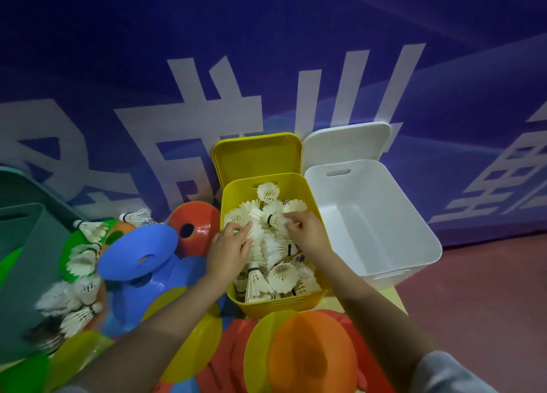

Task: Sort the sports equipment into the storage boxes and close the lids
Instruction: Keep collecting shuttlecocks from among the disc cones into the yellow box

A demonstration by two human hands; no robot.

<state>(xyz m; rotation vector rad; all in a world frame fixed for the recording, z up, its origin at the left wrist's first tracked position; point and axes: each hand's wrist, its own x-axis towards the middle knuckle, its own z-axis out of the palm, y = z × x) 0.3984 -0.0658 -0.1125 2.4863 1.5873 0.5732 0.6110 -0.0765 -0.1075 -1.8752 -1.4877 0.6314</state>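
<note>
Reaching both into the yellow box (268, 304), left hand (229, 252) and right hand (306, 230) seemingly pinching white shuttlecocks (281, 271) heaped inside. Standing open just beside: white box (393, 215), lids leaning behind.

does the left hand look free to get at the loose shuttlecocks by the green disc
Probably yes: the left hand is in the yellow box, and the shuttlecocks lie uncovered on its own side.

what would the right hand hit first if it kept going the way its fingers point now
The right hand points forward and left over the yellow plastic storage box. It would first meet the white feather shuttlecocks heaped inside, which its fingertips already seem to touch; depth is hard to judge.
</note>
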